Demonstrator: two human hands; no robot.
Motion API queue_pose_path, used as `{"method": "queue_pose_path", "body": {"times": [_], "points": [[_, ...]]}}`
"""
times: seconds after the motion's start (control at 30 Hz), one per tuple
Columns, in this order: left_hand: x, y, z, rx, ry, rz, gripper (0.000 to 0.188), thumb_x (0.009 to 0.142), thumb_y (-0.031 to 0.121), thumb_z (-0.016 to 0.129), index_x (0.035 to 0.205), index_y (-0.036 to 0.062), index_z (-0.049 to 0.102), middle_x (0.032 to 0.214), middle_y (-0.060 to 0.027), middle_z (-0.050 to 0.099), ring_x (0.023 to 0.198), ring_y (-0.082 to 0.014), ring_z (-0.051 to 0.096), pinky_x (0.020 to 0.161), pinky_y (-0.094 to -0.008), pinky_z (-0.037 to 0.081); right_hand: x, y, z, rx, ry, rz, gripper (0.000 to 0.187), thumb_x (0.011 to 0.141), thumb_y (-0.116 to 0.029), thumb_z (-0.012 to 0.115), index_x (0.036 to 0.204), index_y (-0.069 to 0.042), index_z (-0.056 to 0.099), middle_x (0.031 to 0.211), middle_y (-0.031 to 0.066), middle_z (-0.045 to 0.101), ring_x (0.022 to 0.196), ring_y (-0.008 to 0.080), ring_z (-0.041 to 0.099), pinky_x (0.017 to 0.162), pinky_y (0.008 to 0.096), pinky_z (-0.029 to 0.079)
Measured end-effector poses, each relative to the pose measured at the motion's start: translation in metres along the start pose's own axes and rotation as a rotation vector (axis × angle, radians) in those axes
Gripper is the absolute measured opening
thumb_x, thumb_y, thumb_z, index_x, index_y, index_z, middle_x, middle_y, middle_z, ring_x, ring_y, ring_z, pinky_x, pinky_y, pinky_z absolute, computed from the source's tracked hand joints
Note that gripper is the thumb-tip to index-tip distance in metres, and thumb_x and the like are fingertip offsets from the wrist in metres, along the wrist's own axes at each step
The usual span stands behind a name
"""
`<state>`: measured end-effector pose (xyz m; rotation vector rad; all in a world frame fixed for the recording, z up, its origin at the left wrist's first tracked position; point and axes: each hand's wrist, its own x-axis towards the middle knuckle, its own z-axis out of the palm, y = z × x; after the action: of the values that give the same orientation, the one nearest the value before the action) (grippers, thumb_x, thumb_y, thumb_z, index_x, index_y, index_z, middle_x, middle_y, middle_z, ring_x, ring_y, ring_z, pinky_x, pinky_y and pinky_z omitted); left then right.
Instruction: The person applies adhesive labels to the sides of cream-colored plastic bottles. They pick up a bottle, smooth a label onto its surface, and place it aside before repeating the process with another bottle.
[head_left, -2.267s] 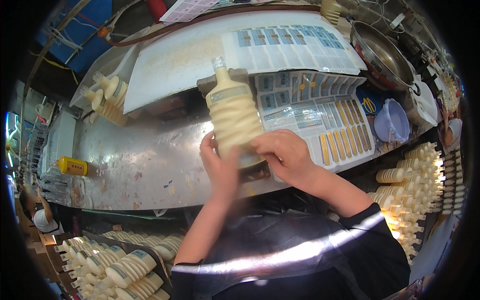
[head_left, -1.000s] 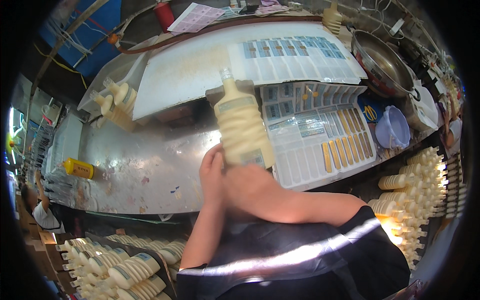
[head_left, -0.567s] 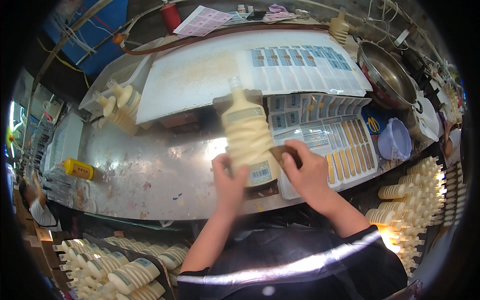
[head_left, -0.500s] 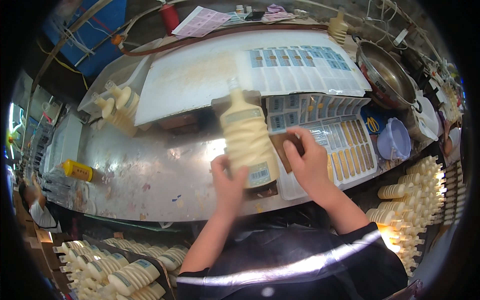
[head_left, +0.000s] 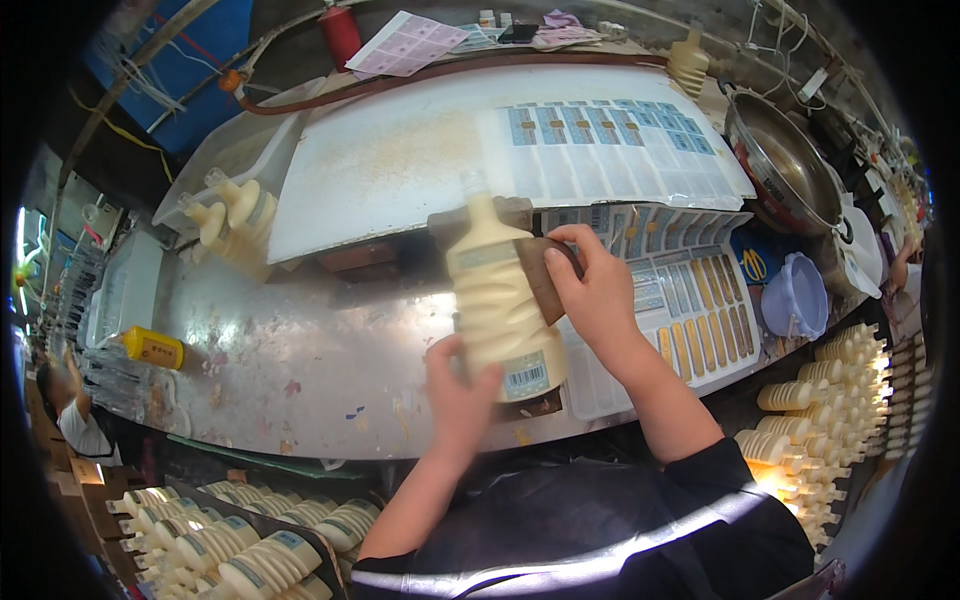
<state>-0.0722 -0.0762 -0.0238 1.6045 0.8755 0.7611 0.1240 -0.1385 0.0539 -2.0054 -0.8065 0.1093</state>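
Observation:
A cream ribbed bottle lies on its back on a dark stand, neck pointing away from me. Labels show near its shoulder and by its base. My left hand grips the bottle's lower left side, thumb by the base label. In my right hand is a flat brown scraper-like piece, its edge against the bottle's upper right side by the shoulder label. Sheets of blue and gold labels spread to the right of the bottle.
A white sloping board with more label sheets rises behind. Two cream bottles lean at left, above a yellow bottle. A lilac bucket and metal pan stand right. Many bottles lie stacked lower left and right.
My right hand has brought the brown piece up and left, from beside the bottle onto its upper right side. My left hand stays at the bottle's lower left.

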Motion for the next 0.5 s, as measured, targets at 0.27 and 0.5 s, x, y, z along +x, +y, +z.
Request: {"method": "queue_pose_path", "body": {"times": [0.27, 0.5], "points": [[-0.007, -0.023, -0.013, 0.036, -0.134, 0.131, 0.084, 0.081, 0.032, 0.085, 0.143, -0.0014, 0.039, 0.134, -0.0157, 0.048, 0.129, -0.025, 0.046, 0.114, -0.0403, 0.036, 0.007, 0.017, -0.009, 0.33, 0.03, 0.098, 0.019, 0.098, -0.015, 0.067, 0.113, -0.004, 0.067, 0.072, -0.0045, 0.062, 0.064, 0.0039, 0.05, 0.058, 0.0249, 0.04], [-0.01, -0.029, -0.01, 0.246, -0.018, 0.37, 0.076, 0.069, 0.022, 0.091, 0.134, 0.0057, 0.056, 0.123, -0.0143, 0.061, 0.12, -0.0379, 0.056, 0.106, -0.0477, 0.042, 0.014, 0.05, 0.009, 0.297, -0.013, 0.068, 0.028, 0.097, -0.008, 0.067, 0.125, -0.003, 0.066, 0.083, -0.0017, 0.066, 0.073, 0.0022, 0.054, 0.062, 0.0221, 0.044]]}}
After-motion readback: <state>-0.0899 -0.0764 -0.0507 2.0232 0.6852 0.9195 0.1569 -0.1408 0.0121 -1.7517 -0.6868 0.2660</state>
